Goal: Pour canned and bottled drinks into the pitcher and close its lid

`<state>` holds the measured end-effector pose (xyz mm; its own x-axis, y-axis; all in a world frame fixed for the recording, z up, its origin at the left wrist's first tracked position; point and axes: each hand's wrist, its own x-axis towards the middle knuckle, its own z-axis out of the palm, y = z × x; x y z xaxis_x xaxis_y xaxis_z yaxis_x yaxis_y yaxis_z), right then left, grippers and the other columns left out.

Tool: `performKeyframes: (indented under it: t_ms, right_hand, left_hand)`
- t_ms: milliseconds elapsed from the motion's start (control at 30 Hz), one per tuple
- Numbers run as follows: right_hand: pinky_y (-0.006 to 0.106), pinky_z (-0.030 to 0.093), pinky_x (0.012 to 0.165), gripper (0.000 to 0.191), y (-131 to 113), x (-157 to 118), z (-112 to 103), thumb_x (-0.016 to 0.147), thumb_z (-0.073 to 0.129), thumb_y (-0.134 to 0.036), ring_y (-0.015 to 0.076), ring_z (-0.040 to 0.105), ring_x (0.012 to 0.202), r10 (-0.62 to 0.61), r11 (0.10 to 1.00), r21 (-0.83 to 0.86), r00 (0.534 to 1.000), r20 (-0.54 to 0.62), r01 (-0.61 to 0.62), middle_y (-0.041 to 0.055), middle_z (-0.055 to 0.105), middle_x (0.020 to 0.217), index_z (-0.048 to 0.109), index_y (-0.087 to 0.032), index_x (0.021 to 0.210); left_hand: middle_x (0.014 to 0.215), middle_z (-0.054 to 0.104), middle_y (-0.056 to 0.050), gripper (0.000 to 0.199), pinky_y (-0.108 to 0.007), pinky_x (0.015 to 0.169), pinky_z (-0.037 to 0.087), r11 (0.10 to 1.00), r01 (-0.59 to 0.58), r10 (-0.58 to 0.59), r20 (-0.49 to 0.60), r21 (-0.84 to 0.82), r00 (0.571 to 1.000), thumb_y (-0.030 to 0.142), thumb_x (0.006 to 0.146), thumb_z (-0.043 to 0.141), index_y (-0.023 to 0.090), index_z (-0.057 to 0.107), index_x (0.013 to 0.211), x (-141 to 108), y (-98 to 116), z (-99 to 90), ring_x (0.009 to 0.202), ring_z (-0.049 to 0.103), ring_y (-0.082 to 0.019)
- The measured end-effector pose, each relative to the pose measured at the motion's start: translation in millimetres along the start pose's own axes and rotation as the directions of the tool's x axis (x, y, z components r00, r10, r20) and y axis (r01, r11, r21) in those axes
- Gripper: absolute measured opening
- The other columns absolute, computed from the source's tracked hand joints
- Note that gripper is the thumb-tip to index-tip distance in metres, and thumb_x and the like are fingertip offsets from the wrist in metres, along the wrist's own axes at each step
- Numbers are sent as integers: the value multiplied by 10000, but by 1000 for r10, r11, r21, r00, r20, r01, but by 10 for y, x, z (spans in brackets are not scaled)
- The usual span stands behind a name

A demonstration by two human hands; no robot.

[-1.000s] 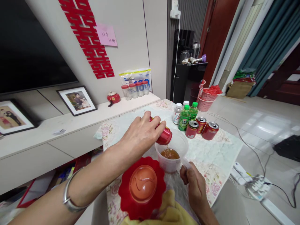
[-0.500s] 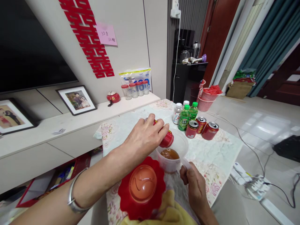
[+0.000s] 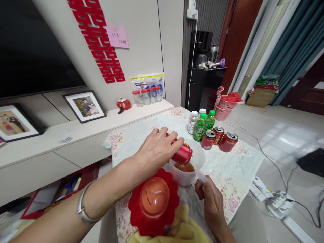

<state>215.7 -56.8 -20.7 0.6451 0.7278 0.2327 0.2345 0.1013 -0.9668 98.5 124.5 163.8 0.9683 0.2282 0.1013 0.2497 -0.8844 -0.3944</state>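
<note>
My left hand (image 3: 162,145) is wrapped round a red drink can (image 3: 182,154), tipped with its top end down to the right. The can hangs over a translucent plastic water scoop (image 3: 184,178) with brown liquid (image 3: 186,167) in its bottom. My right hand (image 3: 211,199), fingers closed, grips the scoop's handle (image 3: 201,176). Left of the scoop, beneath my left forearm, lies a red scalloped dish (image 3: 136,216) with a domed orange-red piece (image 3: 155,197) in its middle. A yellow cloth (image 3: 181,229) is bunched at the near edge.
Beyond the scoop stand three red cans (image 3: 208,140), green-capped bottles (image 3: 199,129) and white-capped bottles (image 3: 192,122) on a floral tablecloth (image 3: 234,168). Red-lidded jars (image 3: 145,97) and framed photos (image 3: 86,106) line the cabinet behind. Power strips (image 3: 279,206) lie on the floor at right.
The can in my left hand has moved slightly right and reaches further over the scoop, with more of its side showing. My right hand stays on the handle. The view has shifted slightly.
</note>
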Motion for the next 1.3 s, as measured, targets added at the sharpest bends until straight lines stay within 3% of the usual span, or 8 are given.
performKeyframes:
  t_ms: [200,333,500,633,767,867,1033,1300]
  right_hand:
    - [314,344,549,489,87,10,-76,1072,389,-571,152,428,580,-24,999,25,999,27,23,-27,470,640,530,-245,735]
    - [320,361,546,495,164,27,-119,1060,407,-580,158,433,582,-44,997,60,997,55,41,-20,462,639,521,-248,711]
    - [325,379,556,501,102,20,-98,1054,411,-597,167,442,604,-30,998,64,999,43,27,-13,453,659,521,-250,710]
    - [335,397,578,516,-10,8,-67,1043,407,-641,176,448,619,-3,999,37,1000,24,2,-6,454,676,518,-253,721]
    - [332,398,569,510,-60,7,-67,1032,421,-664,178,463,626,-1,1000,28,1000,18,0,9,498,712,558,-246,773]
    - [332,391,565,512,-66,11,-76,1030,427,-660,176,454,622,12,1000,28,1000,21,-12,7,484,702,556,-245,760]
    - [346,395,591,535,-63,5,-82,1030,416,-661,185,454,639,24,1000,16,999,29,-24,3,443,686,504,-250,700]
    - [350,419,617,516,-34,-3,-98,1041,399,-649,187,456,665,26,1000,7,999,36,-26,6,452,725,527,-249,742]
  left_hand:
    - [1237,683,-76,546,-485,896,408,885,211,-239,-16,-414,971,339,852,760,259,552,1351,-163,-165,147,1085,551,-329]
    - [1227,673,-78,623,-526,946,431,696,351,-443,10,-626,897,353,735,769,248,558,1312,-280,-348,281,1111,558,-340]
    - [1265,623,-105,669,-481,1001,499,402,307,-611,-3,-863,791,344,693,778,202,531,1298,-536,-657,508,1124,615,-295]
    - [1267,662,-89,758,-437,1018,510,59,250,-727,130,-966,674,369,718,805,216,472,1382,-884,-885,848,1150,636,-274]
    - [1245,672,-58,794,-417,1016,526,-179,213,-813,267,-961,518,345,672,882,241,490,1355,-1267,-1008,1349,1154,639,-263]
    - [1227,680,-54,803,-398,1024,535,-297,183,-814,349,-937,464,311,629,915,227,493,1307,-1507,-967,1711,1141,651,-250]
    - [1250,689,-88,842,-406,1002,566,-404,154,-770,426,-902,475,319,608,941,209,509,1322,-1738,-748,2076,1096,692,-263]
    - [1366,689,-119,1074,-428,1066,540,-499,117,-703,480,-859,524,301,532,962,245,464,1482,-1891,-647,2246,1211,683,-320]
